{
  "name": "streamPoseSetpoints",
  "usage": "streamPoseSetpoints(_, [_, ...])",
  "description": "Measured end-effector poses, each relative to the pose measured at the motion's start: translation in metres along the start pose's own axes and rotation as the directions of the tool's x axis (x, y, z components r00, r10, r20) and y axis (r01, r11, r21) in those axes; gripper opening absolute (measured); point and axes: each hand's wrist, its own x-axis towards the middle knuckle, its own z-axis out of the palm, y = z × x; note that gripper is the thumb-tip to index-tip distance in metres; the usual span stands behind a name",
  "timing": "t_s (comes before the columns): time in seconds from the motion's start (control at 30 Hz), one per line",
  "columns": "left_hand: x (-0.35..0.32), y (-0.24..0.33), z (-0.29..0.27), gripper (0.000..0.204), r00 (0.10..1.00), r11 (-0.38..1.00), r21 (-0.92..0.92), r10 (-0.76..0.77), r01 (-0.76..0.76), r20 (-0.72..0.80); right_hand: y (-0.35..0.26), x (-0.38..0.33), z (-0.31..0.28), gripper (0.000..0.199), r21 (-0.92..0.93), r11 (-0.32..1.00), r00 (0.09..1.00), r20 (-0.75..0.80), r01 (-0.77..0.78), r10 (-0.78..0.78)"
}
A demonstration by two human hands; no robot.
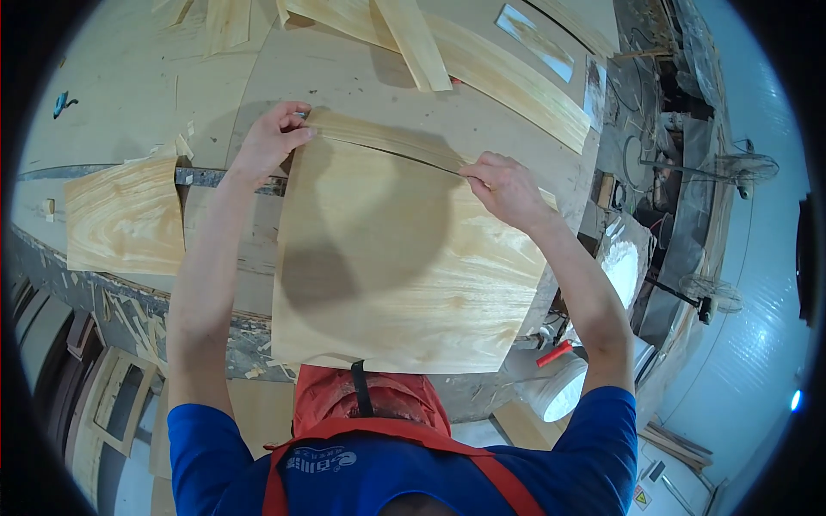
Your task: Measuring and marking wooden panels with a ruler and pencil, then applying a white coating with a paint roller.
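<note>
Both hands – left hand (pixel 274 138), right hand (pixel 503 185) – pinching far edge of veneer sheet (pixel 396 267); grain running left-right.

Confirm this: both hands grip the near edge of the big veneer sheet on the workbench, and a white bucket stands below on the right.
Not quite. In the head view the left hand and right hand pinch the far edge of the veneer sheet, not the near one. The white bucket does stand below the workbench on the right.
</note>
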Motion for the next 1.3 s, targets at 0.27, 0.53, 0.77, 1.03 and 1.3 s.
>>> streamPoseSetpoints(0.27, [-0.001,0.002,-0.002,0.044,1.000,1.000,0.018,0.005,-0.005,0.012,0.022,-0.026,-0.008,0.019,-0.020,0.997,0.996,0.051,-0.069,0.069])
streamPoseSetpoints(0.53, [-0.003,0.004,0.000,0.046,1.000,1.000,0.022,-0.020,0.020,-0.015,0.039,-0.050,-0.017,0.016,-0.037,0.997,0.996,0.044,-0.071,0.073])
streamPoseSetpoints(0.77, [0.000,0.002,0.002,0.047,1.000,1.000,0.026,-0.010,0.011,-0.015,0.058,-0.071,-0.021,0.016,-0.046,0.994,0.994,0.039,-0.098,0.100])
streamPoseSetpoints(1.03, [0.002,-0.003,-0.002,0.047,1.000,1.000,0.026,0.007,-0.007,0.006,0.067,-0.089,-0.032,0.015,-0.100,0.986,0.989,0.046,-0.136,0.142])
streamPoseSetpoints(1.3, [0.001,-0.005,-0.001,0.047,0.999,0.999,0.013,0.037,-0.037,0.000,0.084,-0.113,-0.038,0.015,-0.119,0.973,0.976,0.065,-0.197,0.206])
